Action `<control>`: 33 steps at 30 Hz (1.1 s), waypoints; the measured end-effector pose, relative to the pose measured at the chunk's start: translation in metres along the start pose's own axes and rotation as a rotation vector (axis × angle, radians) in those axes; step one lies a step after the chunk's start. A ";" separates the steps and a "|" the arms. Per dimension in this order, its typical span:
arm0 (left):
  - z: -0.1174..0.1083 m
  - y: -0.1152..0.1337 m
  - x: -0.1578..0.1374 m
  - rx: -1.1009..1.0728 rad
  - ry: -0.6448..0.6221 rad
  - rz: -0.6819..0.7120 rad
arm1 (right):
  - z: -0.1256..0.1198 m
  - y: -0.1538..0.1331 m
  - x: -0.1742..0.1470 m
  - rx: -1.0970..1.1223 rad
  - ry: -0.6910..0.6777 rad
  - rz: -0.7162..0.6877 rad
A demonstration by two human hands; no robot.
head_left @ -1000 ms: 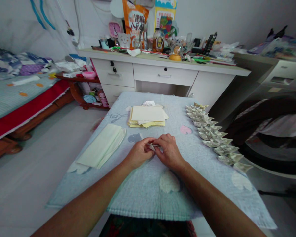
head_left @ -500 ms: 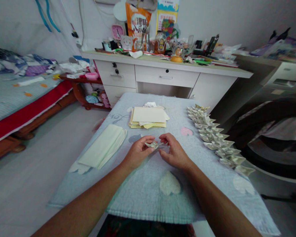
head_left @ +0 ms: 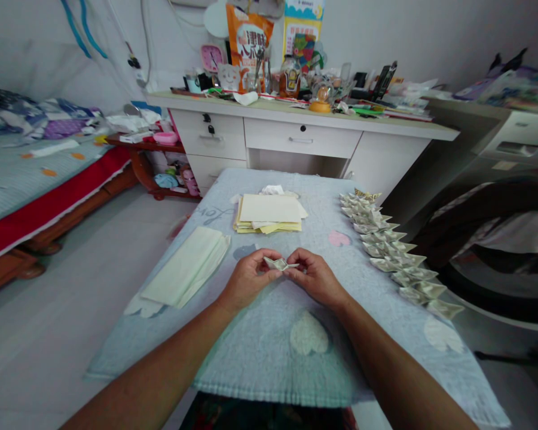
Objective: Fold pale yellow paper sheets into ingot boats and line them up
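A small folded paper boat (head_left: 280, 264) is held between my two hands above the cloth-covered table. My left hand (head_left: 251, 275) pinches its left end between thumb and fingers. On the other end, the thumb and fingers of my right hand (head_left: 314, 276) are closed. Beyond the hands lies a stack of cream and yellow paper (head_left: 269, 209). To the left is a folded pale green sheet pile (head_left: 186, 266). Along the table's right side runs a row of similar folded paper boats (head_left: 392, 248), nested one behind another.
A pale blue patterned cloth (head_left: 269, 352) covers the table. Behind it stands a white desk (head_left: 302, 134) crowded with jars, a bag and a pink clock (head_left: 212, 58). A front-loading washing machine (head_left: 511, 239) is on the right, a bed (head_left: 49, 173) on the left.
My right hand has closed in from slightly apart and now grips the right end of the paper boat. My left hand keeps its hold, nearly in place.
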State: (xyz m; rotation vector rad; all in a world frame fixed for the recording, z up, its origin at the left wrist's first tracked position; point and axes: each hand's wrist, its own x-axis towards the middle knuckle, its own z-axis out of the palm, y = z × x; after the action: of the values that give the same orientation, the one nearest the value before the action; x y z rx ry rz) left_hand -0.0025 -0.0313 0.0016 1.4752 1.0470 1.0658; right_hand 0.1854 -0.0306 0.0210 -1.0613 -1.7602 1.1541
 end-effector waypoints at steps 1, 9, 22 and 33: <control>0.000 0.001 0.000 -0.004 0.004 0.005 | 0.000 0.000 0.000 0.018 -0.004 0.003; 0.000 0.006 -0.001 -0.020 0.018 0.020 | -0.001 -0.001 -0.001 0.031 -0.005 -0.035; 0.002 0.009 -0.004 0.013 -0.004 0.079 | 0.005 -0.001 -0.002 -0.427 0.077 -0.432; 0.001 0.010 -0.005 0.060 0.026 0.104 | 0.009 -0.002 -0.001 -0.628 0.092 -0.474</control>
State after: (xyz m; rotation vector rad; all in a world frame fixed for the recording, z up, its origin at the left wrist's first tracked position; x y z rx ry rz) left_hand -0.0014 -0.0374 0.0113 1.5823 1.0378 1.1377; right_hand 0.1774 -0.0346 0.0202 -0.9319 -2.2008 0.2564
